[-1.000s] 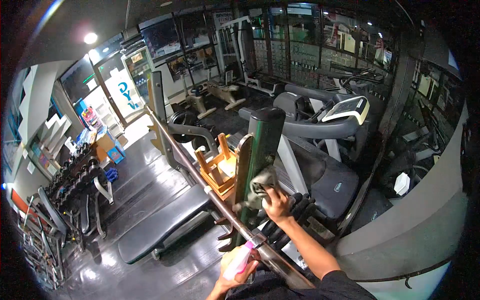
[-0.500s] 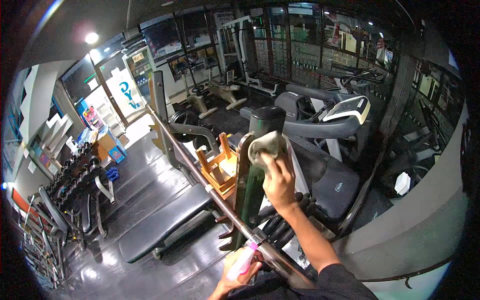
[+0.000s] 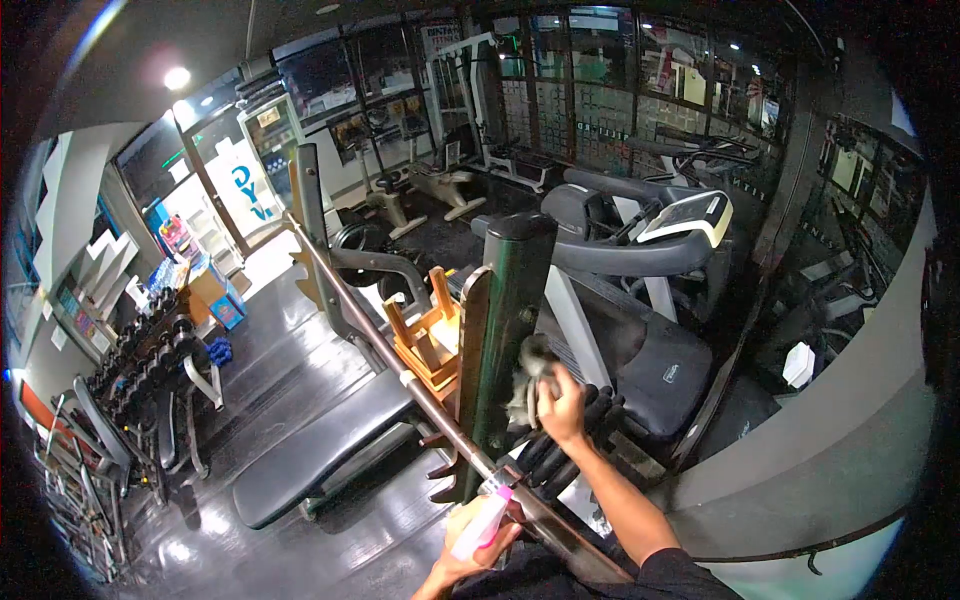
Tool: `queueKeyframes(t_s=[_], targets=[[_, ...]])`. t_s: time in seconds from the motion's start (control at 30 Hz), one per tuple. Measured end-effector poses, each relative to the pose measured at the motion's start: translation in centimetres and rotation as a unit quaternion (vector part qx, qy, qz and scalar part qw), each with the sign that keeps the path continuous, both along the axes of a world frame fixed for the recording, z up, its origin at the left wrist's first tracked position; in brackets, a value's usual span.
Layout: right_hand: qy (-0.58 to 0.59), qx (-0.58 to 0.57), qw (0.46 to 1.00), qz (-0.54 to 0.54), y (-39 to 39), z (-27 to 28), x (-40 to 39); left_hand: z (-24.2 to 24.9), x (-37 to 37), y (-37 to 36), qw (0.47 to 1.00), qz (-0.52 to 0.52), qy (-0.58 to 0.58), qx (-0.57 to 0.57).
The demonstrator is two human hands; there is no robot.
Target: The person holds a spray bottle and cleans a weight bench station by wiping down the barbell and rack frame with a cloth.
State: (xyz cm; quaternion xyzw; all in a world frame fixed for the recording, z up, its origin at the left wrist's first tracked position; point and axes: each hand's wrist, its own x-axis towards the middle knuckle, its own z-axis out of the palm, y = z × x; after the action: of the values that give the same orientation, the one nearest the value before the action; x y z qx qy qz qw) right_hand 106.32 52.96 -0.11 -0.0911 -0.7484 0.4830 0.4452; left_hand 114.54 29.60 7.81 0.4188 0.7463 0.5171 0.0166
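Note:
My right hand grips a bunched grey cloth, blurred a little by motion. The cloth is at the right side of a dark upright post of a weight rack, about halfway down. Low in the view, my left hand is wrapped round a translucent plastic bottle with a pink top and pinkish liquid. Just beside that hand runs a long barbell, which slants across the rack's hooks.
A black padded bench lies left of the barbell. Behind the post is a wooden stool, with a treadmill to the right. A dumbbell rack stands at far left, and a curved grey wall closes the right side.
My right hand has moved the cloth down from near the post's top to the middle of its right side. The left hand stays in place with the bottle.

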Motion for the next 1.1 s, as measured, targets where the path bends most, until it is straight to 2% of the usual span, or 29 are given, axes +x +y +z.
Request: queueKeyframes(t_s=[0.03, 0.07, 0.13, 0.2, 0.23, 0.27, 0.3, 0.4, 0.43, 0.47, 0.5, 0.53, 0.6, 0.7, 0.73, 0.87, 0.93, 1.0, 1.07, 1.1], targets=[[-0.038, -0.043, 0.998, -0.026, 0.9, 0.3, -0.1, 0.0, 0.1, 0.0, 1.000, 0.000, 0.000, 0.000], [-0.020, -0.133, 0.991, 0.003, 2.1, -0.2, -0.6, -0.1, 0.1, 0.0, 1.000, 0.003, 0.006, 0.006], [-0.031, -0.291, 0.951, -0.097, 3.4, -0.2, -2.2, -0.6, 0.2, -0.1, 1.000, 0.009, 0.014, 0.012], [0.100, -0.314, 0.944, -0.026, 3.7, 4.1, -2.5, -1.6, 0.1, -0.4, 0.999, 0.005, -0.036, 0.031], [0.117, -0.291, 0.949, -0.033, 3.5, 6.3, -2.8, -1.3, 0.1, -0.4, 0.999, 0.006, -0.035, 0.031], [0.152, -0.233, 0.961, 0.001, 4.4, 6.8, -3.9, -0.8, 0.1, -0.4, 0.999, 0.020, 0.018, 0.019], [0.151, -0.234, 0.960, 0.002, 5.1, 7.4, -5.1, -0.5, 0.2, -0.4, 0.997, 0.035, 0.071, 0.006], [0.062, -0.097, 0.991, 0.074, 6.0, 9.4, -8.0, -0.4, 0.3, -0.9, 0.998, 0.038, 0.043, 0.012], [0.103, -0.061, 0.993, 0.014, 5.2, 9.2, -8.6, -0.4, 0.3, -1.0, 0.998, 0.039, 0.043, 0.011], [0.142, -0.024, 0.988, -0.047, 4.6, 8.7, -9.5, -0.4, 0.4, -1.1, 0.998, 0.043, 0.032, 0.018], [0.161, -0.021, 0.986, -0.025, 4.9, 7.1, -10.6, -0.5, 0.5, -1.1, 0.998, 0.047, 0.020, 0.025], [0.099, 0.037, 0.993, -0.059, 5.4, 5.4, -10.4, -0.5, 0.5, -1.2, 0.998, 0.049, 0.019, 0.027], [0.095, -0.056, 0.994, -0.017, 3.8, 2.7, -9.7, -0.7, 0.4, -1.4, 0.997, 0.056, 0.052, 0.008], [0.074, -0.091, 0.993, 0.002, 2.1, -7.6, -10.2, -1.7, 0.0, -1.5, 0.998, 0.036, 0.051, 0.007], [0.062, -0.109, 0.992, 0.013, 1.9, -9.1, -10.5, -1.7, -0.1, -1.3, 0.998, 0.037, 0.052, 0.009], [0.038, -0.156, 0.987, 0.010, 1.3, -2.8, -6.7, -1.5, 0.2, -1.2, 0.997, 0.042, 0.060, -0.003], [-0.025, -0.118, 0.992, -0.036, 2.9, 1.6, -7.0, -1.1, 0.2, -1.2, 0.997, 0.038, 0.067, -0.002], [0.122, -0.097, 0.988, 0.013, 3.7, 8.0, -7.2, -0.6, 0.4, -1.2, 0.998, 0.048, 0.035, 0.006], [0.159, -0.121, 0.980, 0.014, 6.4, 9.9, -9.9, -0.7, 0.4, -1.3, 0.998, 0.047, 0.030, 0.003], [0.149, -0.055, 0.986, 0.058, 6.9, 12.8, -9.4, -0.7, 0.3, -1.4, 0.999, 0.045, 0.026, 0.001]])
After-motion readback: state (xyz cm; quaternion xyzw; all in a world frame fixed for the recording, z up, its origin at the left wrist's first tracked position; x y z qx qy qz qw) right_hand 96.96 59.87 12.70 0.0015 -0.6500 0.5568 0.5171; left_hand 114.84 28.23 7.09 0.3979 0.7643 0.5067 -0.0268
